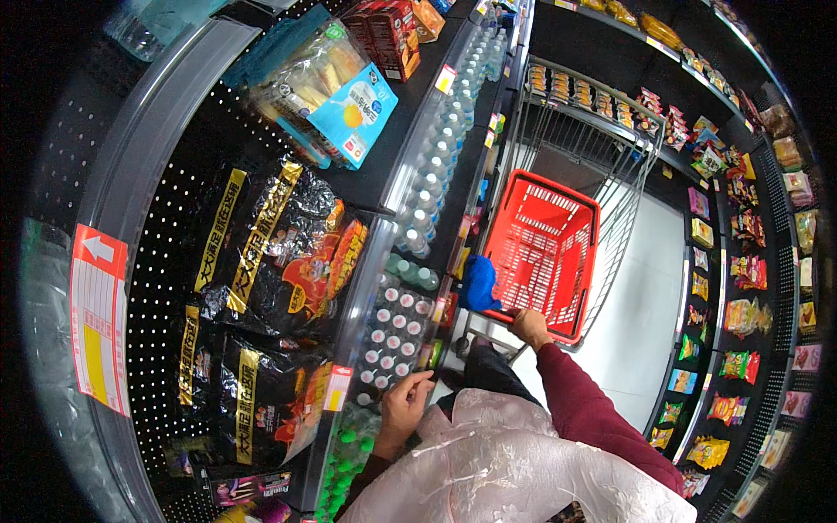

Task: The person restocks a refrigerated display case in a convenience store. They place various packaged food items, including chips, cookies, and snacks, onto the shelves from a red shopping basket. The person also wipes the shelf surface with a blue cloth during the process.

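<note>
A red plastic shopping basket (543,229) sits in a wire shopping cart (621,216) in front of me. At the basket's near rim my right hand (531,327) is closed on the edge. Whether it also grips the cart's bar is hidden. A crumpled blue cloth or bag (480,284) lies over the near left corner. Holding nothing visible, my left hand (405,405) has loosely bent fingers beside the left shelving. Nearest to it are bottles with pale caps (392,340) and green-capped bottles (346,438).
On the left shelf are black packaged noodle bags (281,248), a blue-labelled sandwich bread pack (333,98) and red boxes (389,39). Rows of water bottles (438,163) line a lower shelf. Snack bags (739,366) fill the right shelving. Between them runs a pale floor (634,307).
</note>
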### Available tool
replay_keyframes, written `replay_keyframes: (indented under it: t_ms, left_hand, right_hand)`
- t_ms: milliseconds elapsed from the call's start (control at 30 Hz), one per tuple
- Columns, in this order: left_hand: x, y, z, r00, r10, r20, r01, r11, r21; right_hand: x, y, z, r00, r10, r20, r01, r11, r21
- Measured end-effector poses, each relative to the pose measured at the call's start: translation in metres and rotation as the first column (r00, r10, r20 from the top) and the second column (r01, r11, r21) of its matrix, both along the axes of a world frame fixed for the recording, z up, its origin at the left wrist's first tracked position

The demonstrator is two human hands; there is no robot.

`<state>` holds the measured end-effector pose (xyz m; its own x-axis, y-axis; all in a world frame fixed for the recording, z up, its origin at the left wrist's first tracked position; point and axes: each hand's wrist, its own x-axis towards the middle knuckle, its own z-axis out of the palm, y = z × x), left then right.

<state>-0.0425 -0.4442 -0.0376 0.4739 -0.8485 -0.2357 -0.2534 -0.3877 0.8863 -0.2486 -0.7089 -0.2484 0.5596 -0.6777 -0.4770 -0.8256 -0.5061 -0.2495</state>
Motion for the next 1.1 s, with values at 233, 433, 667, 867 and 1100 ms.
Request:
replay_keyframes:
  t_ms: [233, 433, 667, 867, 1100]
  left_hand:
    - [0.009, 0.000, -0.001, 0.997, 0.040, 0.061, -0.041, 0.999, 0.017]
    - [0.014, -0.024, -0.002, 0.997, 0.060, -0.058, -0.057, 0.997, 0.057]
    - [0.021, -0.106, 0.003, 0.999, 0.047, 0.022, -0.048, 0.998, 0.031]
    - [0.031, -0.184, -0.009, 0.999, -0.037, -0.011, 0.038, 0.993, 0.110]
    - [0.030, -0.241, -0.021, 0.997, 0.008, -0.073, -0.004, 0.999, 0.054]
  right_hand:
    - [0.017, -0.064, -0.004, 0.997, -0.074, 0.005, 0.074, 0.997, -0.017]
    - [0.021, -0.118, -0.020, 0.999, -0.036, -0.020, 0.035, 0.999, -0.041]
    - [0.037, -0.184, -0.028, 0.999, -0.032, 0.003, 0.032, 0.997, -0.070]
    - [0.059, -0.230, -0.027, 1.000, 0.009, 0.019, -0.009, 1.000, -0.020]
    - [0.068, -0.286, -0.028, 0.993, 0.057, -0.103, -0.055, 0.998, 0.025]
